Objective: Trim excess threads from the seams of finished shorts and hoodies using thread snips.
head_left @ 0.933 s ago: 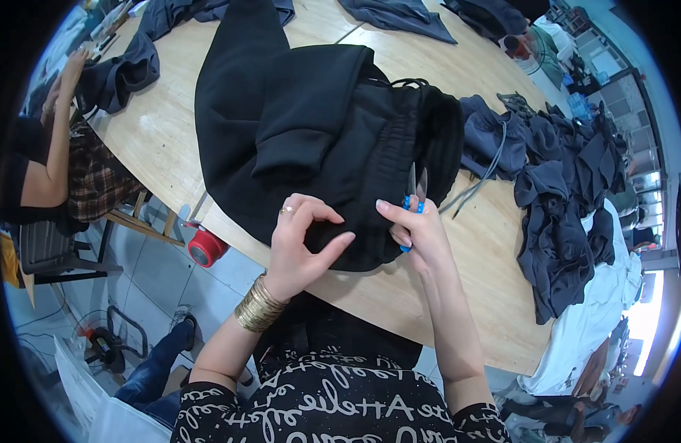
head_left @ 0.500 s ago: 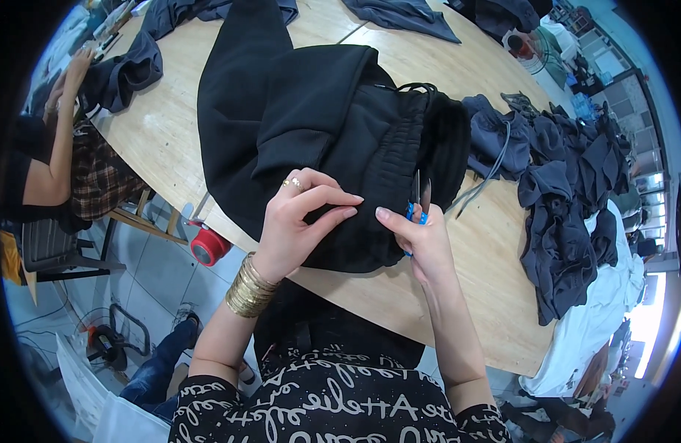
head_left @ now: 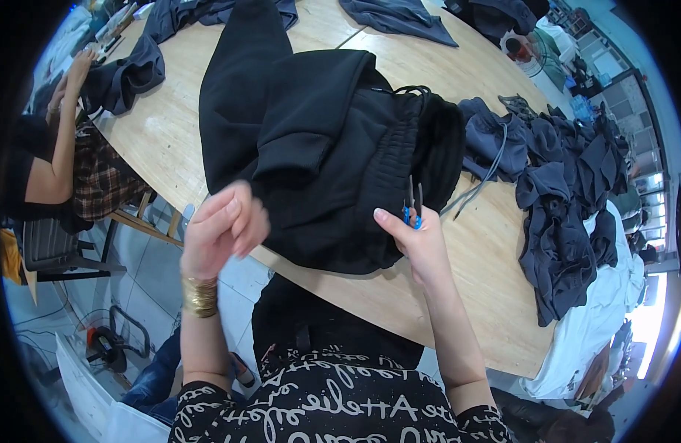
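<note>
A pair of black drawstring trousers [head_left: 318, 177] lies folded on the table, its gathered waistband toward the right. My right hand [head_left: 422, 240] rests at the waistband's near end with the thumb extended over the cloth. In that hand are small scissors [head_left: 408, 214] with blue handles, their blades pointing away from me. My left hand [head_left: 226, 221] is lifted off to the left, near the table edge beside the trousers. Its fingers are curled in and slightly blurred, so anything between them cannot be seen.
Dark grey garments [head_left: 562, 199] pile up along the table's right side, one with a loose cord. More grey cloth [head_left: 134, 74] lies at the far left, near another person's arm [head_left: 60, 159]. The wooden table [head_left: 495, 295] curves close to my body.
My left hand has left the trousers and moved left, its fingers curling. My right hand and the scissors have shifted only slightly.
</note>
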Motion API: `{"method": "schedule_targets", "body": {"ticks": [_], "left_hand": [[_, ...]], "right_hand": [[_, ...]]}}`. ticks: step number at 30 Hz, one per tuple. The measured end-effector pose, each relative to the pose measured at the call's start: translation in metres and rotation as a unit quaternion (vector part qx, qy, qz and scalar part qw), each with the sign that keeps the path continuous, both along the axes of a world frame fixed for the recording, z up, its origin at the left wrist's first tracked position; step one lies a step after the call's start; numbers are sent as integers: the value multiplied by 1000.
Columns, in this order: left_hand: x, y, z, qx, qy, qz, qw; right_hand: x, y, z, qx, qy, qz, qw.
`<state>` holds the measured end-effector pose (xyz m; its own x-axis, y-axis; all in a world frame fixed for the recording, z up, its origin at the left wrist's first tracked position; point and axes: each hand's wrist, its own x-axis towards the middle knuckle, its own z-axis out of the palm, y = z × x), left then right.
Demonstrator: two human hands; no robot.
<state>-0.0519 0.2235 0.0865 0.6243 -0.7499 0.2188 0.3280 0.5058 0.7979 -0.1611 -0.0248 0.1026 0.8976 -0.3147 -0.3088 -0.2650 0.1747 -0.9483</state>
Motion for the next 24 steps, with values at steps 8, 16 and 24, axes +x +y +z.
{"method": "schedule_targets", "body": {"ticks": [8,16,24], "left_hand": [[-31,-19,17,409,-408,208,789],[-11,-30,-40,341,-178,228,895],[-8,-33,-58,282,-49,214,934]], "right_hand": [[0,36,0,-307,-109,110,939],[4,-23,-5,-364,-144,2,920],[4,-112,-16,-464,-43,-128,875]]}}
